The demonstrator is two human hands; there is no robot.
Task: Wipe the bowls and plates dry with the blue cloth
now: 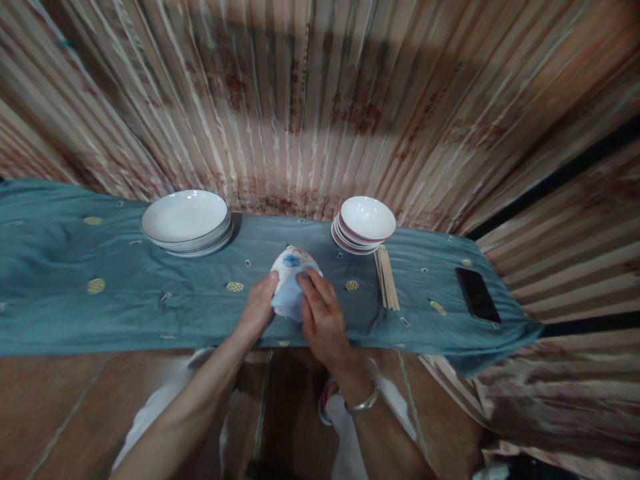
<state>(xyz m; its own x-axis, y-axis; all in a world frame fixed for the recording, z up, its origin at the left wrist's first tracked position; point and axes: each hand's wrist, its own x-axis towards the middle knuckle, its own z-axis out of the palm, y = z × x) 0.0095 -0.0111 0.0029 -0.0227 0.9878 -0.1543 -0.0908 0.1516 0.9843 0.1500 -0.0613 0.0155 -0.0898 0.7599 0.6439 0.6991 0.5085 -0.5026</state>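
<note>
My left hand (pixel 261 301) grips the left edge of a white bowl (pixel 287 258) with a blue flower on it, held tilted above the front of the table. My right hand (pixel 324 319) presses a light blue cloth (pixel 289 293) against the bowl's surface, fingers bent over it. The cloth covers much of the bowl's near side, so its full shape is hidden. To the right stands a stack of small white bowls (pixel 369 219) with reddish rims. Farther left is a stack of white plates (pixel 185 217).
A bundle of wooden chopsticks (pixel 387 279) lies in front of the small bowls. A black phone (pixel 477 295) rests near the table's right end. The narrow table has a teal patterned cloth (pixel 195 307), and a pleated curtain (pixel 280 100) hangs close behind it.
</note>
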